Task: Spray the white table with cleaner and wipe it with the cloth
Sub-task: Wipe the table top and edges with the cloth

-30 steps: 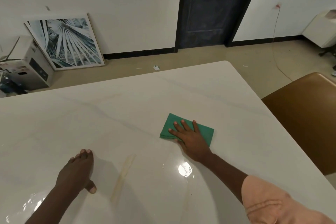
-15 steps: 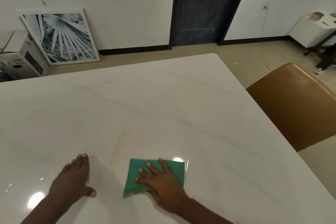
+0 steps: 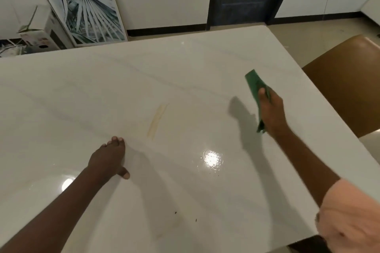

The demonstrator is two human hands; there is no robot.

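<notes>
Half a second ago my right hand [image 3: 269,109] was pressing the green cloth [image 3: 256,88] flat on the table near me; now that hand has swung out to the right and lifted, and the cloth has come up off the surface with it. My fingers and thumb are curled round the cloth's middle, so one end sticks up and forward past my thumb while the other end hangs out below my wrist. It casts a shadow on the white table [image 3: 102,92] just to its left, and I cannot tell whether any part of it touches the top.

My left hand [image 3: 109,158] has stayed planted on the table, palm down, fingers straight and together, thumb out to the side, holding nothing.

Counting what lies before me: one cloth, two hands, one table. On the tabletop I see one pale yellowish streak [image 3: 157,121] between my hands, two bright light reflections, and a few tiny dark specks close to my body. One brown chair [image 3: 347,86] stands at the table's right edge, and one framed leaf picture [image 3: 86,12] leans against the far wall beside one cardboard box [image 3: 41,31].
</notes>
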